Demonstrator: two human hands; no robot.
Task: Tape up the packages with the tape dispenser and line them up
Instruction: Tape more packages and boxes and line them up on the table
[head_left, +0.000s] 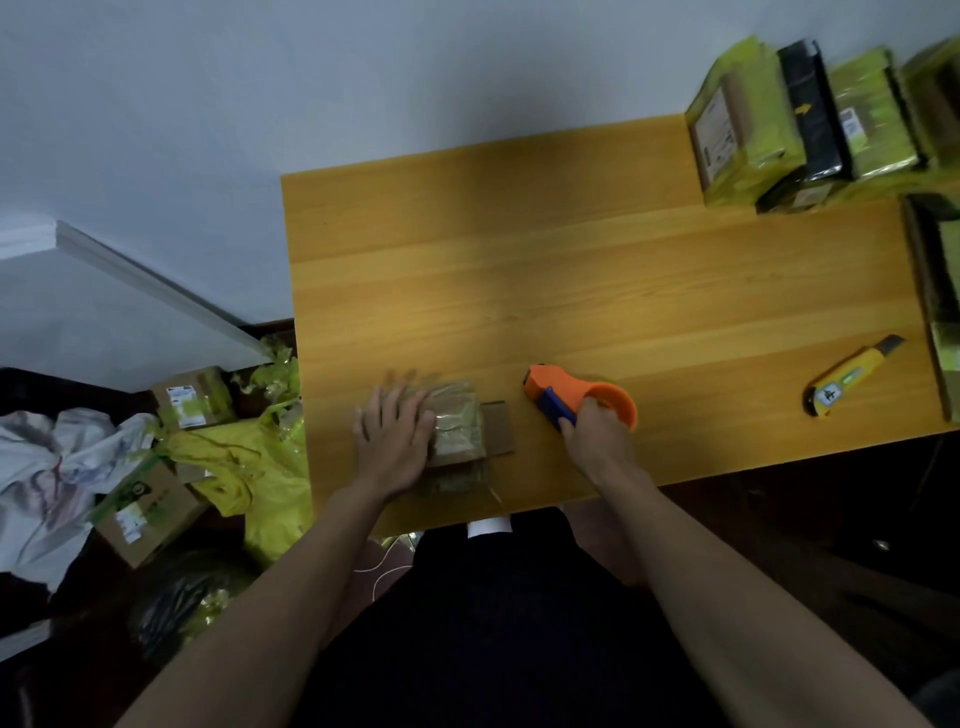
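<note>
A small cardboard package (460, 423) partly wrapped in shiny tape lies near the front edge of the wooden table (597, 291), with one brown flap sticking out to its right. My left hand (395, 434) lies flat on its left part, fingers spread. To the right, my right hand (600, 431) grips the orange tape dispenser (582, 397), which rests on the table a little apart from the package. At the far right corner stands a row of taped packages (810, 119), yellow-green and one black.
A yellow utility knife (852, 376) lies at the table's right side. More packages (940, 291) sit along the right edge. On the floor to the left are cardboard boxes (192, 400), a yellow bag (260, 483) and white cloth (52, 478).
</note>
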